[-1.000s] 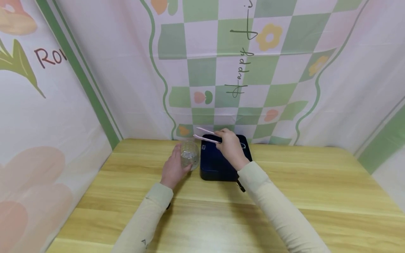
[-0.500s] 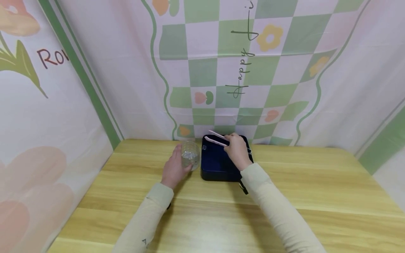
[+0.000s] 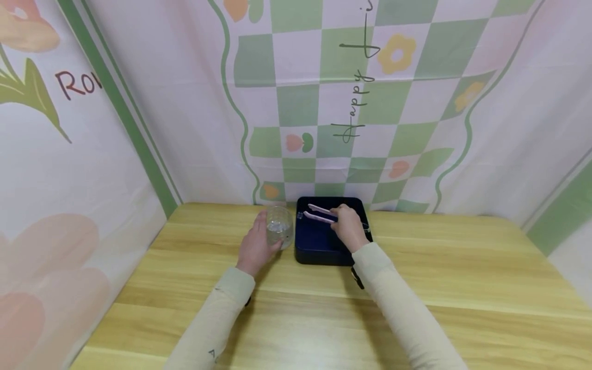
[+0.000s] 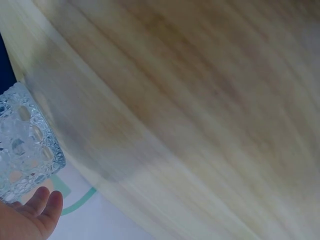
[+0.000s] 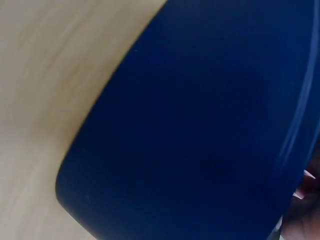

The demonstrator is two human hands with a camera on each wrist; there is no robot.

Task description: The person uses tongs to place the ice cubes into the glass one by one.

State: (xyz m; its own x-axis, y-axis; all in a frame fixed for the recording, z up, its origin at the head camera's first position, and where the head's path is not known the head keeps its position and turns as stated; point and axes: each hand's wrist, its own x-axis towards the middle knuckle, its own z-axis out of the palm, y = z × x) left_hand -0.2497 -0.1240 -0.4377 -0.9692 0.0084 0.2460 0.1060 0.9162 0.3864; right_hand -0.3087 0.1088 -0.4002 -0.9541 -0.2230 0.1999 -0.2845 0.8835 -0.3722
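Observation:
At the back of the table, my left hand (image 3: 254, 246) holds a clear glass (image 3: 279, 226) by its left side, fingers and thumb around it. Clear content shows low in the glass, too small to make out. In the left wrist view the glass (image 4: 30, 130) has a bumpy, textured surface, beside my fingertips (image 4: 50, 210). My right hand (image 3: 349, 226) grips pale pink tongs (image 3: 319, 218), tips pointing left and apart, over a dark blue square tray (image 3: 319, 257). The tray's smooth side (image 5: 185, 120) fills most of the right wrist view. Nothing is visible between the tong tips.
The wooden table (image 3: 296, 318) reaches forward to a patterned cloth (image 3: 296, 105) hanging behind the tray. Another printed cloth (image 3: 115, 205) hangs along the left side. The glass stands close to the tray's left edge. A black strap (image 3: 356, 277) hangs at my right wrist.
My right hand has moved right and down with the tongs, whose tips have gone from near the glass to over the tray. My left hand stays on the glass.

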